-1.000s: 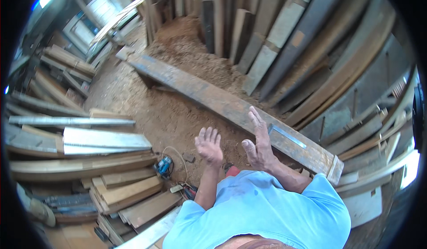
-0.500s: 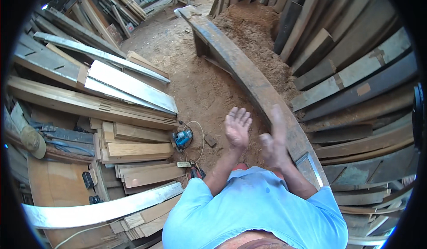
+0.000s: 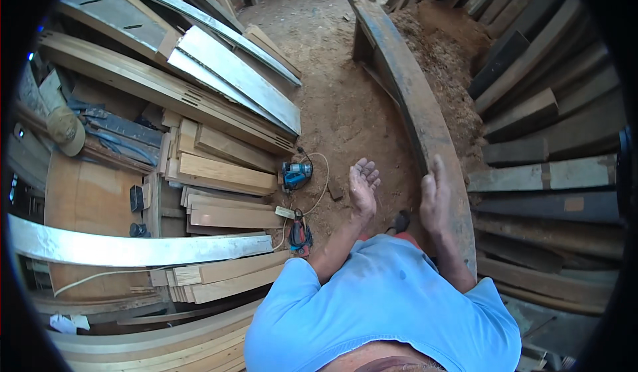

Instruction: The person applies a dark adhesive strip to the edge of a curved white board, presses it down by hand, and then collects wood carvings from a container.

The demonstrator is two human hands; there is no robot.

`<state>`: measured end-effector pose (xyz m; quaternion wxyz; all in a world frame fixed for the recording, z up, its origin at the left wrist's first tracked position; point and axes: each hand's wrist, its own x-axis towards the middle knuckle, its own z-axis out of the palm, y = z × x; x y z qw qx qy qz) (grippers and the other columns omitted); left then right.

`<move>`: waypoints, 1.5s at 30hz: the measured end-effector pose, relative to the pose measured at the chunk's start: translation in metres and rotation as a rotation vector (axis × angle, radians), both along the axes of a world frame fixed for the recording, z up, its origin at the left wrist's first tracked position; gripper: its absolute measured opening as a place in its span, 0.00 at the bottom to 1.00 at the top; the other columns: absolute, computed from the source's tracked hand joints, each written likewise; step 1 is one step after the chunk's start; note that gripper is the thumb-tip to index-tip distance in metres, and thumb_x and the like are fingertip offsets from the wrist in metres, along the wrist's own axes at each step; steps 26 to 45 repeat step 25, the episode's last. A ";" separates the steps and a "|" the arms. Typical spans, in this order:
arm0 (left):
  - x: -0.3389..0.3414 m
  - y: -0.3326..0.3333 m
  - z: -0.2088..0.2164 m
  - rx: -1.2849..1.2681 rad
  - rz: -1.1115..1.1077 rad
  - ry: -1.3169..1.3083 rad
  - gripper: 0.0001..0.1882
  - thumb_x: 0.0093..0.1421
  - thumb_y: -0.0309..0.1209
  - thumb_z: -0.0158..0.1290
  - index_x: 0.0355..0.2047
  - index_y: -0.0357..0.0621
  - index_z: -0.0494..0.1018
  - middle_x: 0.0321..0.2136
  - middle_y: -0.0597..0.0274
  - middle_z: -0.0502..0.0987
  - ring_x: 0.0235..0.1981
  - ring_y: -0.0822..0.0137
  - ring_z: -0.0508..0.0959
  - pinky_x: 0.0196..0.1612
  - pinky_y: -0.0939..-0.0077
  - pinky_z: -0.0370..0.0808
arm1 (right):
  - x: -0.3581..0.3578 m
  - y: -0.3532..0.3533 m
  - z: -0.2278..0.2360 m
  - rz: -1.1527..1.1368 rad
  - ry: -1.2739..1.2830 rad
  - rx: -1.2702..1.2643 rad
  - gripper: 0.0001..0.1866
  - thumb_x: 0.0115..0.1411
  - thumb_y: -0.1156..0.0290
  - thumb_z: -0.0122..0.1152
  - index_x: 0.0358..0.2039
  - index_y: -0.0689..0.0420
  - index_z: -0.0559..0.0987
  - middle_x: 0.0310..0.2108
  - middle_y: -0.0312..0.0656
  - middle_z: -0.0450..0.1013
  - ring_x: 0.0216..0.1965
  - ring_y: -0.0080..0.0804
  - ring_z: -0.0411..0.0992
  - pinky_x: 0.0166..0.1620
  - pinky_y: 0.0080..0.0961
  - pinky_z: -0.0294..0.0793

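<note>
My left hand (image 3: pixel 364 187) hovers in front of me with the palm turned up, fingers loosely bent and slightly apart, and nothing in it. My right hand (image 3: pixel 436 199) is held edge-on with its fingers stretched out, also bare. It is over or beside the near part of a long, worn wooden bench (image 3: pixel 422 103); whether it touches the wood I cannot tell. Left of my left hand, a blue power tool (image 3: pixel 296 174) lies near the stacked boards. A red and black power tool (image 3: pixel 300 237) lies nearer to me.
Stacked timber (image 3: pixel 226 173) and a long white-faced board (image 3: pixel 146 246) fill the left side. More planks (image 3: pixel 538 173) crowd the right. A cable (image 3: pixel 325 186) and a small wood block (image 3: pixel 336 192) lie on the dusty floor (image 3: pixel 325 99). A cap (image 3: pixel 65 130) rests at far left.
The view has swung, so the bench and timber appear shifted. My right hand, blurred before, is now straighter and more upright. My left hand stays palm up. The metal square on the bench no longer shows.
</note>
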<state>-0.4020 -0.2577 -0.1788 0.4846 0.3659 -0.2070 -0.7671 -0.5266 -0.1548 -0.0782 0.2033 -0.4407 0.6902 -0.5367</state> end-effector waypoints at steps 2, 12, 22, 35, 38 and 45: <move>-0.025 -0.005 0.006 0.027 -0.042 0.039 0.32 0.70 0.56 0.33 0.63 0.49 0.61 0.56 0.60 0.68 0.52 0.64 0.69 0.58 0.68 0.65 | 0.005 -0.019 -0.040 0.121 0.242 0.096 0.33 0.68 0.62 0.49 0.67 0.68 0.57 0.67 0.59 0.55 0.68 0.55 0.53 0.69 0.41 0.49; -0.115 -0.073 -0.003 0.012 0.006 -0.014 0.29 0.72 0.54 0.31 0.60 0.44 0.62 0.51 0.60 0.71 0.50 0.63 0.70 0.57 0.64 0.67 | -0.104 -0.107 -0.018 0.239 -0.110 -0.079 0.29 0.70 0.60 0.46 0.65 0.67 0.61 0.64 0.54 0.62 0.66 0.44 0.60 0.68 0.34 0.55; -0.135 -0.109 -0.059 -0.312 0.050 -0.240 0.28 0.72 0.50 0.38 0.59 0.40 0.61 0.53 0.60 0.68 0.54 0.62 0.70 0.58 0.67 0.68 | -0.096 -0.185 -0.064 0.756 -0.265 0.251 0.35 0.67 0.52 0.51 0.65 0.65 0.61 0.62 0.54 0.64 0.65 0.40 0.61 0.66 0.34 0.58; -0.093 -0.130 -0.062 -0.310 -0.051 -0.316 0.28 0.71 0.50 0.39 0.59 0.40 0.61 0.55 0.59 0.67 0.55 0.61 0.69 0.59 0.66 0.67 | -0.103 -0.226 -0.078 0.772 -0.359 0.483 0.37 0.66 0.47 0.54 0.65 0.64 0.63 0.63 0.53 0.64 0.65 0.39 0.62 0.65 0.32 0.59; -0.093 -0.130 -0.062 -0.310 -0.051 -0.316 0.28 0.71 0.50 0.39 0.59 0.40 0.61 0.55 0.59 0.67 0.55 0.61 0.69 0.59 0.66 0.67 | -0.103 -0.226 -0.078 0.772 -0.359 0.483 0.37 0.66 0.47 0.54 0.65 0.64 0.63 0.63 0.53 0.64 0.65 0.39 0.62 0.65 0.32 0.59; -0.093 -0.130 -0.062 -0.310 -0.051 -0.316 0.28 0.71 0.50 0.39 0.59 0.40 0.61 0.55 0.59 0.67 0.55 0.61 0.69 0.59 0.66 0.67 | -0.103 -0.226 -0.078 0.772 -0.359 0.483 0.37 0.66 0.47 0.54 0.65 0.64 0.63 0.63 0.53 0.64 0.65 0.39 0.62 0.65 0.32 0.59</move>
